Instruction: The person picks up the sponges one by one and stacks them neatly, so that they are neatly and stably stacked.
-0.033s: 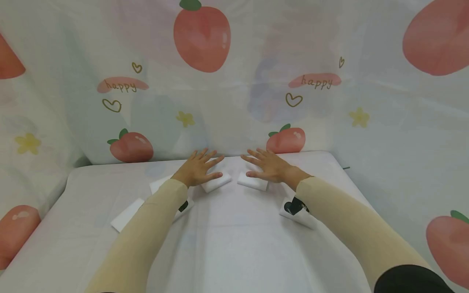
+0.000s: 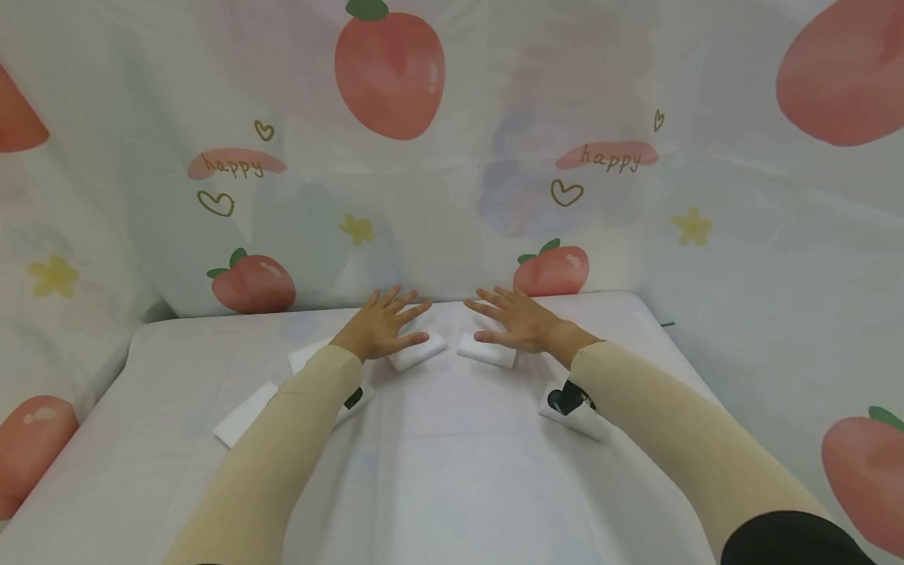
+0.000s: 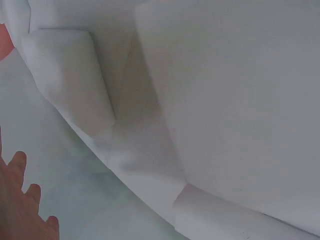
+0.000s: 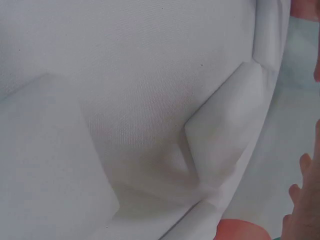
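Observation:
Fingers spread, my left hand [image 2: 379, 328] is held out palm down toward the far edge of the table, holding nothing. A white roll-like piece [image 2: 418, 353] shows just past its thumb. My right hand [image 2: 524, 324] mirrors it on the other side, fingers also spread, with another white roll-like piece [image 2: 487, 351] by its thumb. Beneath the right wrist lies a third white piece [image 2: 575, 420], partly covered by a dark wrist device. In the left wrist view, a white piece [image 3: 70, 80] with squared ends rests on the cloth; the right wrist view has a similar piece [image 4: 227, 125].
More white pieces lie around the left forearm, among them a flat-looking one [image 2: 243, 413] at the left and one [image 2: 307, 357] behind the sleeve. All rest on a white-covered table [image 2: 459, 486]. A fruit-printed curtain [image 2: 452, 196] hangs close behind the far edge.

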`<state>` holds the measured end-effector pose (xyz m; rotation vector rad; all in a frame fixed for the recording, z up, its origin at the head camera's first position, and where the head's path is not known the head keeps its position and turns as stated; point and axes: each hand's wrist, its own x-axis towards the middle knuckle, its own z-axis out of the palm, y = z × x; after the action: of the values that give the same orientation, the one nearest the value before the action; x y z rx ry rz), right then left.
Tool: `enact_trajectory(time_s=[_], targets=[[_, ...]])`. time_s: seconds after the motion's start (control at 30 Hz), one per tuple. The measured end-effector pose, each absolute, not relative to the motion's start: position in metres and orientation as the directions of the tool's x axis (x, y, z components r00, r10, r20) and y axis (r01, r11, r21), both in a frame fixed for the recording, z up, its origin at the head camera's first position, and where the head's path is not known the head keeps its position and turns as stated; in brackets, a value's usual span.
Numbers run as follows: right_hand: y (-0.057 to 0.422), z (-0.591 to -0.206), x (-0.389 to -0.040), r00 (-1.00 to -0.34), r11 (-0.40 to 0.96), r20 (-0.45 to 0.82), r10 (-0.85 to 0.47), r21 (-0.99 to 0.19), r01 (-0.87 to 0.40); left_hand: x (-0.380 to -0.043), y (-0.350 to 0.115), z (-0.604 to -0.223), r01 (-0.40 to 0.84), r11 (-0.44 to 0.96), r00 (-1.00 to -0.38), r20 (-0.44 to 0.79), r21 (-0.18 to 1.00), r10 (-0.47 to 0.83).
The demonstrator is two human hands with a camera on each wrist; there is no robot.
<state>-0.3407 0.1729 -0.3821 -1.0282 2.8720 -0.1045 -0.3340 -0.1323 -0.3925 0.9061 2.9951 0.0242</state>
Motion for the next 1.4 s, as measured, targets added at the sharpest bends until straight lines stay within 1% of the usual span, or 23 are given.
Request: enact_trajectory(time_s=[0.13, 0.3, 0.5, 0.73, 0.83, 0.97, 1.07, 1.23, 1.4], targets=[[0.173, -0.381, -0.340, -0.777, 0.780, -0.075, -0.625, -0.090, -0.619, -0.334, -0.133, -0.394, 0.556, 0.830, -0.831, 0.006, 0.030, 0.557], [0.175, -0.381, -0.339, -0.773, 0.775, -0.063, -0.631, -0.093, -0.625, -0.333, -0.137, -0.395, 0.546, 0.837, -0.838, 0.001, 0.040, 0.546], [0.186, -0.384, -0.338, -0.776, 0.774, -0.052, -0.628, -0.143, -0.617, -0.330, -0.142, -0.395, 0.548, 0.833, -0.835, 0.001, 0.074, 0.550], [0.197, -0.386, -0.331, -0.797, 0.790, -0.064, -0.600, -0.207, -0.577, -0.331, -0.151, -0.403, 0.572, 0.818, -0.820, 0.028, 0.070, 0.571], [0.200, -0.386, -0.330, -0.812, 0.807, -0.081, -0.578, -0.203, -0.554, -0.330, -0.155, -0.405, 0.559, 0.820, -0.829, 0.046, 0.121, 0.558], [0.205, -0.387, -0.327, -0.829, 0.824, -0.084, -0.553, -0.206, -0.528, -0.325, -0.159, -0.406, 0.506, 0.832, -0.859, 0.048, 0.226, 0.509], [0.208, -0.388, -0.324, -0.835, 0.829, -0.086, -0.543, -0.213, -0.517, -0.321, -0.162, -0.406, 0.463, 0.841, -0.880, 0.030, 0.282, 0.474], [0.211, -0.389, -0.320, -0.841, 0.836, -0.101, -0.531, -0.223, -0.501, -0.317, -0.165, -0.406, 0.417, 0.861, -0.899, -0.009, 0.290, 0.438], [0.212, -0.394, -0.317, -0.848, 0.840, -0.105, -0.520, -0.245, -0.485, -0.315, -0.165, -0.410, 0.406, 0.862, -0.905, -0.002, 0.304, 0.426]])
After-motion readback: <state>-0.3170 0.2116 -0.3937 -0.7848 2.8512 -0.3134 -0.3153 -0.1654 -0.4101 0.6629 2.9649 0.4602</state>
